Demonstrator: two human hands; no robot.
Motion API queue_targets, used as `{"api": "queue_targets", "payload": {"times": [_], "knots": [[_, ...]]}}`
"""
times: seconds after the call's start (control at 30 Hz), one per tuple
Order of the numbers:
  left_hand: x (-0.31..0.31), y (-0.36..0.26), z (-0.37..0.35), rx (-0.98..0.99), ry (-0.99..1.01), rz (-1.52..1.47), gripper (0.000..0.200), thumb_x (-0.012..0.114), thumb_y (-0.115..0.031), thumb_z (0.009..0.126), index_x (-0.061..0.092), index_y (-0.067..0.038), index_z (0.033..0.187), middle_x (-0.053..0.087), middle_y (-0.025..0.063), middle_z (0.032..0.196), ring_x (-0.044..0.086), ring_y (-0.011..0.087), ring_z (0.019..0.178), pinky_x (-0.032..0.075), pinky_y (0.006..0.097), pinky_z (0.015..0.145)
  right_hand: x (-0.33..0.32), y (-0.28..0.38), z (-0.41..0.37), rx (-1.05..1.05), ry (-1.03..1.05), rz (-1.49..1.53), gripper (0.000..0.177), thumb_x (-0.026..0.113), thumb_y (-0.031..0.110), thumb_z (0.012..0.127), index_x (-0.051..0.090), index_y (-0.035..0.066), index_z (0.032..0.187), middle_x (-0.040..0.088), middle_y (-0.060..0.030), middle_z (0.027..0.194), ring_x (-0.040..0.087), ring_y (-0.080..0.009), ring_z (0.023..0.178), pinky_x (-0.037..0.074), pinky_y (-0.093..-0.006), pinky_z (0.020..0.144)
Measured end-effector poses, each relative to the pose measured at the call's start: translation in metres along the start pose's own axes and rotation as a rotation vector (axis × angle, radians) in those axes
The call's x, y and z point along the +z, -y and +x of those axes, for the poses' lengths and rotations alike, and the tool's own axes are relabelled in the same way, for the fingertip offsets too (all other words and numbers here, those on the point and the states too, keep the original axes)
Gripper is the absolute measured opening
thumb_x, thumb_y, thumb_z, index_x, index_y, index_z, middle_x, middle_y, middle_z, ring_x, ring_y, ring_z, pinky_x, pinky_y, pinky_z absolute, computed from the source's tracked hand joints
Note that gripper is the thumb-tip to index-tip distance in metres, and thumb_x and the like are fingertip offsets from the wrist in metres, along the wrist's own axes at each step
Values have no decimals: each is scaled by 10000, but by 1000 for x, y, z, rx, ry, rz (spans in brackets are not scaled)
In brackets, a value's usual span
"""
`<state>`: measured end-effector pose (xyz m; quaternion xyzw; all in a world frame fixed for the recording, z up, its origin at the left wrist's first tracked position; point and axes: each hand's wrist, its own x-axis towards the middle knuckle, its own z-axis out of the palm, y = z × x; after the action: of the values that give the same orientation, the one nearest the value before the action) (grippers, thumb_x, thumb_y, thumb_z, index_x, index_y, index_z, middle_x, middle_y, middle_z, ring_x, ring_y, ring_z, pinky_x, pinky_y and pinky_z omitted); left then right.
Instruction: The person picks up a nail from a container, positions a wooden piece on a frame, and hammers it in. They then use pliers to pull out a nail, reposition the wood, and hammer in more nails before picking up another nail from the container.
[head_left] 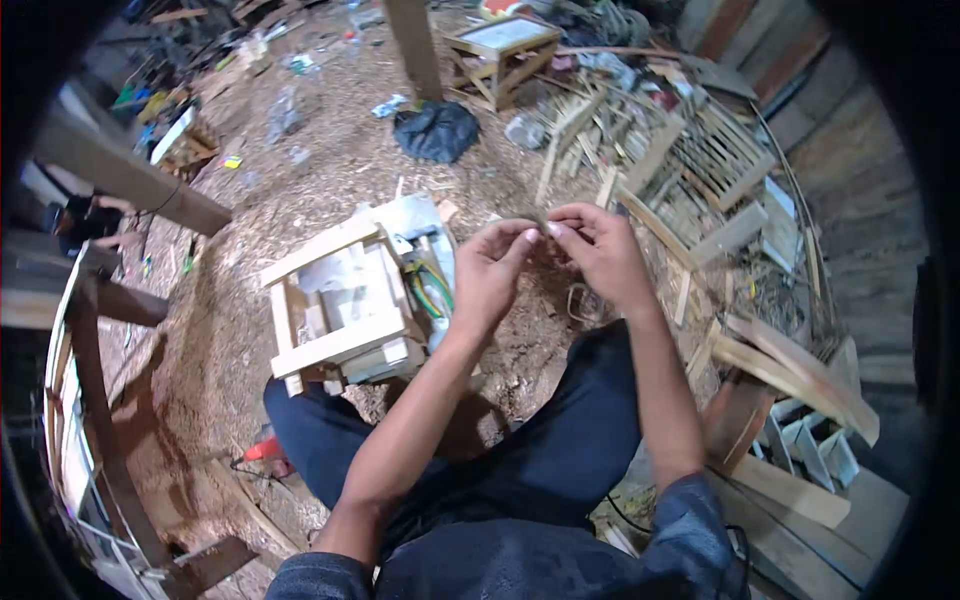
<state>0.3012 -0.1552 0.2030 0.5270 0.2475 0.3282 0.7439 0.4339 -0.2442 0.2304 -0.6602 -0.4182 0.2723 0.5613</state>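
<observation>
My left hand point(490, 270) and my right hand point(603, 250) are raised in front of me, above my knees. Their fingertips meet in a pinch. Between them is something small that I cannot make out. Left of my hands, a pale wooden frame point(345, 345) with crossbars stands on the floor by my left knee. Right beside the frame, a tool with green and yellow handles point(432, 290) lies on a light sheet point(405, 215). A hammer point(426, 245) lies there too, its head toward the frame.
Wood shavings point(340, 160) cover the floor. A black plastic bag point(436, 132) lies near a post point(410, 50) and a small wooden stool point(500, 45). Scrap wood point(660, 150) is piled at right. A red power tool point(265, 450) lies at left. Another person point(85, 220) is at far left.
</observation>
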Motion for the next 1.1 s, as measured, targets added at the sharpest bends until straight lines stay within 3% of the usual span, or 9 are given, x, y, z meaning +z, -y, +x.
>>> {"api": "queue_targets", "payload": {"times": [0.1,0.17,0.23,0.4,0.47,0.6,0.63,0.87,1.1], "knots": [[-39,-38,-11,86,-72,79,168,692,-78,857,649,32,976,691,53,851,633,88,735,505,212,668,57,-40,11,87,-27,121,176,633,148,891,656,-1,981,676,-52,792,639,-128,710,493,-269,624],[-68,-59,-15,169,-144,321,161,715,-96,842,672,26,937,693,49,823,636,76,743,518,218,690,96,-67,8,-37,-28,-241,127,623,162,844,675,59,897,684,-88,795,652,-247,670,507,-371,643],[-111,-69,-4,244,-195,507,170,701,-107,853,684,20,966,705,69,863,651,94,773,512,227,693,136,-102,-7,16,-34,-295,272,625,174,800,615,-19,992,641,-173,910,615,-364,893,497,-420,773],[-174,-85,30,257,-312,807,193,596,-131,925,682,16,1016,712,92,895,663,132,820,516,258,710,172,-112,-21,-45,-140,-573,378,644,120,781,548,-37,1111,565,-206,1066,540,-377,1028,441,-426,898],[-179,-80,38,192,-290,608,206,574,-145,940,673,15,1025,712,89,897,660,129,837,511,261,734,174,-88,-4,-229,-204,-273,344,630,82,793,556,-37,1107,573,-197,1052,562,-358,1011,457,-417,872],[-195,-52,50,197,-74,339,242,514,-179,975,635,11,1063,686,110,1023,640,149,984,514,264,785,190,-79,47,-206,-18,37,429,652,101,821,540,-31,1214,568,-177,1204,574,-290,1106,476,-368,893],[-194,-51,48,154,-80,194,258,516,-194,974,629,0,1102,668,107,1083,634,160,972,525,279,782,194,-72,55,-108,56,141,527,647,48,851,447,-42,1331,515,-165,1322,488,-240,1243,443,-331,979],[-202,-56,49,27,-133,-143,286,586,-181,934,627,-23,1170,658,54,987,599,133,908,521,292,808,201,-52,56,-116,159,175,635,644,38,846,342,-53,1397,423,-182,1412,408,-254,1318,364,-358,1063],[-203,-57,43,11,-108,-315,289,627,-169,907,624,-31,1161,657,49,952,615,137,917,511,290,789,218,-53,55,-113,-2,226,529,674,55,829,469,-20,1311,552,-168,1276,526,-233,1202,427,-352,978]]}}
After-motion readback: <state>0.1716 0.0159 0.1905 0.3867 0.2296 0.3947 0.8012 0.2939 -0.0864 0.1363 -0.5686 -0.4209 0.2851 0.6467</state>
